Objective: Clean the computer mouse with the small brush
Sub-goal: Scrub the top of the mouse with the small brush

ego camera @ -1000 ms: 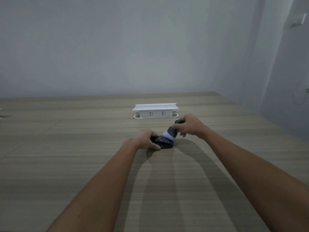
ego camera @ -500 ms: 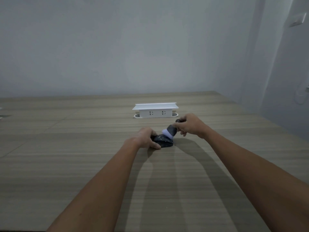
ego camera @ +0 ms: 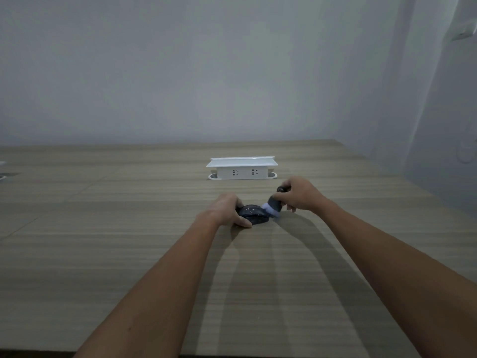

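Note:
A dark computer mouse (ego camera: 254, 215) lies on the wooden table (ego camera: 129, 254) in the middle of the view. My left hand (ego camera: 227, 209) grips its left side and holds it down. My right hand (ego camera: 296, 193) is closed on a small brush (ego camera: 274, 204) with a dark handle and pale bristles. The bristles touch the right end of the mouse. Part of the mouse is hidden under my left fingers.
A white raised power socket box (ego camera: 241, 168) stands on the table just behind the hands. The table's right edge runs along a grey wall (ego camera: 426, 125). A small pale object sits at the far left edge (ego camera: 2, 177).
The brush has slid from the top of the mouse to its right end. My right hand has shifted slightly right with it. My left hand stays on the mouse.

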{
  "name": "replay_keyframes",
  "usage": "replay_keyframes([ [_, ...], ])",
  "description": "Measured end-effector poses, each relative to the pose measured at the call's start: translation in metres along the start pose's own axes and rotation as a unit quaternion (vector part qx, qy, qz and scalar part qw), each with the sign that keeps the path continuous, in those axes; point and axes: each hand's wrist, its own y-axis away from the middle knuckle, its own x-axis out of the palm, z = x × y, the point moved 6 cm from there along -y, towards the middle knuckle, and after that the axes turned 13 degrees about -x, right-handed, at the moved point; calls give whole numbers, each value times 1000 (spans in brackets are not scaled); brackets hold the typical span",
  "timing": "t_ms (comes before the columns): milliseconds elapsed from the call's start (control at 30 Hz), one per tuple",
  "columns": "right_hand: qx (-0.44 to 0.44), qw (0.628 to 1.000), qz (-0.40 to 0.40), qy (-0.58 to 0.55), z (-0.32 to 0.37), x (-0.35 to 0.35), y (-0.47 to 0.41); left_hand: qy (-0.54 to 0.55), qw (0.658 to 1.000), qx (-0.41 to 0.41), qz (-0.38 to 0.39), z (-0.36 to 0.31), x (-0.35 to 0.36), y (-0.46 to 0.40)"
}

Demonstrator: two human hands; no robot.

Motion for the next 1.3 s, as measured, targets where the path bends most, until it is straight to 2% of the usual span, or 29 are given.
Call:
replay_keyframes([
  [100, -15, 998, -11, -52, 3, 1, 2, 6, 1000, -5, -3, 0, 0, 1],
  [200, -11, 999, 23, 21, 2, 4, 1, 11, 1000, -16, -3, 1, 0, 0],
  [267, -17, 999, 17, 34, 4, 3, 0, 12, 1000, -22, -4, 1, 1, 0],
  [367, -42, 998, -7, -35, 9, 4, -1, 14, 999, -30, -7, 2, 1, 0],
  [533, -11, 1000, -3, -24, 2, 4, -1, 13, 999, -34, -15, 1, 1, 1],
  [600, -12, 997, -27, -77, 2, 0, 0, 17, 999, -38, -14, 2, 2, 2],
  [667, -24, 994, -13, -103, 5, 1, 2, 21, 999, -41, -12, 2, 2, 2],
  [733, -32, 998, 13, -47, 3, 5, 2, 22, 999, -44, -12, 3, 3, 2],
  [833, -24, 1000, -8, 10, 0, 2, 0, 24, 999, -46, -17, 2, 3, 1],
  [967, -48, 997, -21, -62, 4, 5, 3, 25, 998, -48, -20, 4, 3, 2],
  [1100, -31, 999, -2, 9, 0, 5, 0, 31, 998, -46, -22, 4, 2, 3],
  [1233, -46, 996, -16, -71, 3, 4, 0, 26, 998, -47, -20, 4, 3, 4],
  [1300, -48, 998, 2, -43, 3, 6, 0, 25, 998, -46, -20, 4, 3, 4],
])
